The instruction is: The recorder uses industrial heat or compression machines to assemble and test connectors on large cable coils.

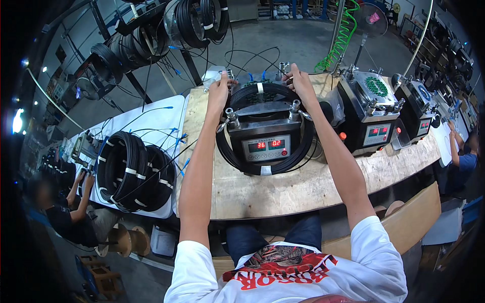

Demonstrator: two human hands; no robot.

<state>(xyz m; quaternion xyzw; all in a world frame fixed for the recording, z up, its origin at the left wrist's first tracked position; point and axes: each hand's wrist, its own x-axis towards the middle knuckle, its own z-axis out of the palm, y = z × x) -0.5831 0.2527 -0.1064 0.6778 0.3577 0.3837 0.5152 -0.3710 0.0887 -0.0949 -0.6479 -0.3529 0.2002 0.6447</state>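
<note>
A black machine with a red digital display (268, 148) stands on the wooden bench in front of me. A coil of black cable (305, 146), bound with white tape, hangs around it. My left hand (218, 95) has its fingers around the metal clamp knob (231, 76) at the far left corner. At the far right corner, my right hand (302, 86) closes on a matching clamp knob (284, 67). Between them lie blue-tipped cable ends (263, 75) over a green fixture, partly hidden by the coil. Two nearer clamp knobs (295, 107) are untouched.
Black cable coils (124, 171) sit on a white table at the left. Two similar machines (368, 118) stand along the wooden bench (242, 198) to the right. Cable reels (136, 48) hang on a rack at far left. Other people work at both sides.
</note>
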